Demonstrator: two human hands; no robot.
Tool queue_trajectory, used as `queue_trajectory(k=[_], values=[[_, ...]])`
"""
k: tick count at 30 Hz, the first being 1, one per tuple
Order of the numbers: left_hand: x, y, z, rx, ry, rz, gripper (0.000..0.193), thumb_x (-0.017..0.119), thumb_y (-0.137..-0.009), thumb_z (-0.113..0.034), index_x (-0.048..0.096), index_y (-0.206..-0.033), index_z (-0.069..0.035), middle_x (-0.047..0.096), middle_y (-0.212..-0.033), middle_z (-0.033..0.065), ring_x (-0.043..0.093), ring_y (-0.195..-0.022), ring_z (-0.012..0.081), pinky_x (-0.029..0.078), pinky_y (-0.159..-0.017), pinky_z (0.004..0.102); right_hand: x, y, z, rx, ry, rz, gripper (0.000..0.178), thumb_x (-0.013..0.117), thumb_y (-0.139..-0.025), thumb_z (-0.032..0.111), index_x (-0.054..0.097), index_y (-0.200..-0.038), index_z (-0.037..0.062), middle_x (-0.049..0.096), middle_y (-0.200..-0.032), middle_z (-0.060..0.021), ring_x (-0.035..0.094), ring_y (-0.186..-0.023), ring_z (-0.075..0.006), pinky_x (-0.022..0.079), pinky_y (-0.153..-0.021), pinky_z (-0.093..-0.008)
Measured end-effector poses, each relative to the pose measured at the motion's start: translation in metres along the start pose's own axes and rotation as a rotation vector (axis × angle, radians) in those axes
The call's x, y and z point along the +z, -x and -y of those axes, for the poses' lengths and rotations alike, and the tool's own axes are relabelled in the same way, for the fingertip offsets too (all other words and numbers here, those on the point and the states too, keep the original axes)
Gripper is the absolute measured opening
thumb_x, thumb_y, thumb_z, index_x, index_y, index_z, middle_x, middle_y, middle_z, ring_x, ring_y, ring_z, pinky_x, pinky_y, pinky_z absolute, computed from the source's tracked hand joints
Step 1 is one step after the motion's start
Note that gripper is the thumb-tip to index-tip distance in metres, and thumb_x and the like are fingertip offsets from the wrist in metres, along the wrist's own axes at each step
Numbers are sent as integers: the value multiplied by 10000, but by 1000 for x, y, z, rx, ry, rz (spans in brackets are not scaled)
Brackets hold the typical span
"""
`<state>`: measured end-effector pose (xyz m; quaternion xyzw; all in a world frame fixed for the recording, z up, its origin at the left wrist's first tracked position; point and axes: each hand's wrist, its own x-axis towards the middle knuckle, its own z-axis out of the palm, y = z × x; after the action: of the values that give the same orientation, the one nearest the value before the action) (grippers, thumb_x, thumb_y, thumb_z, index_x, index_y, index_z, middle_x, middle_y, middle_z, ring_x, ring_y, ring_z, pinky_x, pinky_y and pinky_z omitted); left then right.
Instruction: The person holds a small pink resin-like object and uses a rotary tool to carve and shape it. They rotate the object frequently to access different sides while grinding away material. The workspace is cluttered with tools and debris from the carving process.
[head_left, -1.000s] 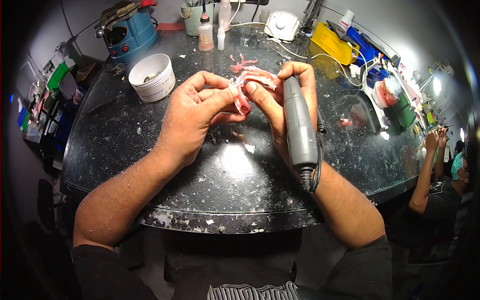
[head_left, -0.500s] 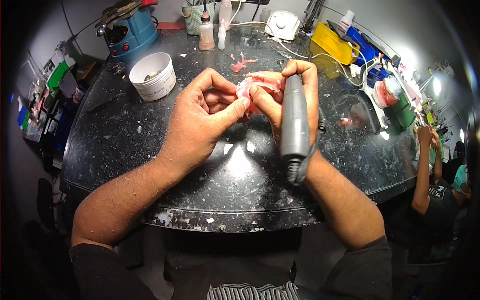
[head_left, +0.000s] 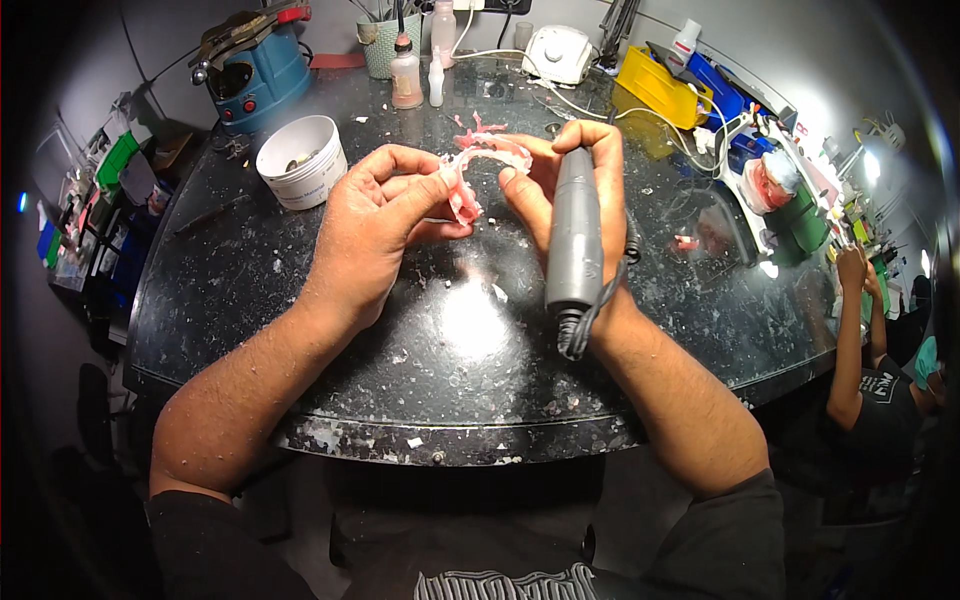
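A pink, horseshoe-shaped denture (head_left: 463, 192) is held above the bench, its arch curving away from me. My left hand (head_left: 385, 205) pinches its left end between thumb and fingers. In my right hand (head_left: 600, 180) lies a grey rotary handpiece (head_left: 573, 235), its corded end pointing down toward me; its far tip is hidden by my fingers. The right thumb and fingers are also at the denture's right end. A thin branching pink scrap (head_left: 480, 128) lies on the bench just beyond the denture.
A white tub (head_left: 300, 165) stands left of my hands, with a blue machine (head_left: 255, 85) behind it. Bottles (head_left: 405, 78), a white control box (head_left: 558, 55) and a yellow bin (head_left: 655, 88) line the back. Another person's arms (head_left: 848, 330) show at far right.
The denture has turned and moved slightly left, so its open arch now shows. My left hand has shifted left, away from the right thumb; the handpiece stays in my right hand.
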<state>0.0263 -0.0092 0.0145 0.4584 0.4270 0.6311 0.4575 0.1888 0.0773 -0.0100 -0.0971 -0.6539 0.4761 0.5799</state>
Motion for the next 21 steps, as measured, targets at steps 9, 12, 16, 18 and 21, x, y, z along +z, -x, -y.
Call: queue_trajectory(k=[9,12,16,18,21], values=[[-15,-5,-4,-190,150,83,319,668,-978,-271,594,-1150,-13,685,-984,100,693,-885,158,581,-773,252,2,-5,16,-24,-4,22,382,680,-926,-47,394,-1148,75,670,-1150,-194,701,-1046,-226,563,-928,-335],[-14,-4,-8,-230,126,78,339,660,-982,-296,594,-1171,-24,682,-1034,117,683,-957,194,566,-830,311,1,-8,18,-52,108,-53,346,718,-921,-4,439,-1112,69,717,-1039,-146,712,-972,-174,583,-847,-294],[-8,-2,-4,20,-61,70,353,656,-985,-274,587,-1227,-26,673,-1139,115,655,-1078,193,557,-913,370,-5,-12,19,-91,274,-110,326,768,-902,43,494,-1078,58,735,-920,-95,711,-893,-123,587,-765,-253],[-3,-1,-2,231,-269,59,283,676,-976,-173,609,-1215,-39,665,-1180,82,643,-1115,171,555,-945,364,-5,-14,18,-89,263,-110,320,771,-901,47,506,-1080,56,735,-912,-93,709,-890,-120,584,-770,-253],[-9,-3,1,218,-179,75,233,692,-962,-99,629,-1178,-38,672,-1167,80,657,-1086,167,567,-939,358,-4,-13,16,-81,232,-105,316,774,-900,55,521,-1090,55,735,-906,-87,708,-886,-117,580,-777,-255]])
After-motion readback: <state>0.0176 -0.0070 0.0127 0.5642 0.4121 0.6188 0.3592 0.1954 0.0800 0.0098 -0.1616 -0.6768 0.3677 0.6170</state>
